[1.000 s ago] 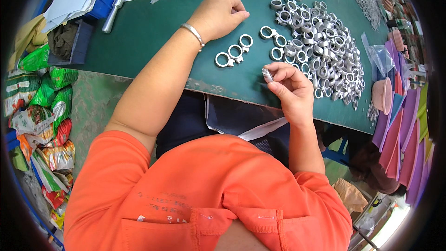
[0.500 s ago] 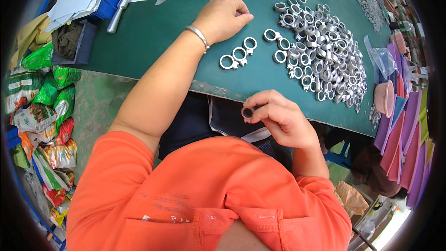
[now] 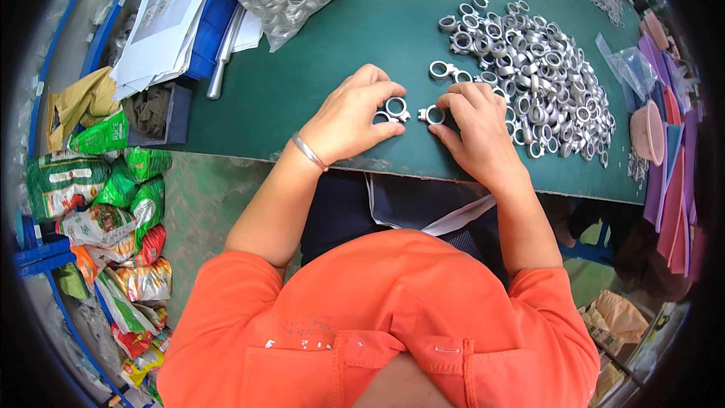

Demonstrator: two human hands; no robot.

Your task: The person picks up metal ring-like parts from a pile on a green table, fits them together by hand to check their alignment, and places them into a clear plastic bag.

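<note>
On the green table my left hand [image 3: 353, 115] curls its fingers and thumb around a small group of silver metal rings [image 3: 404, 115], each with a short lug on its side. Part of that group is hidden by the hand. Facing it, my right hand [image 3: 483, 132] pinches a single metal ring [image 3: 424, 114] between thumb and fingers, its lug pointing left. A small gap separates this ring from the group. Just beyond my right hand, a large heap of similar rings [image 3: 555, 79] spreads over the table, with a few loose ones [image 3: 440, 70] at its left edge.
A clear plastic bag [image 3: 291, 0] of metal parts lies at the far left of the green table [image 3: 302, 68]. Papers [image 3: 162, 26], a blue tray [image 3: 211, 30] and a metal-handled tool [image 3: 219, 72] are beside it. A pink cup-like container [image 3: 647, 134] stands at the right edge.
My left hand has come back toward me onto the grouped rings. My right hand has risen from below the table edge to the tabletop, with a ring in its fingers. The view has shifted.
</note>
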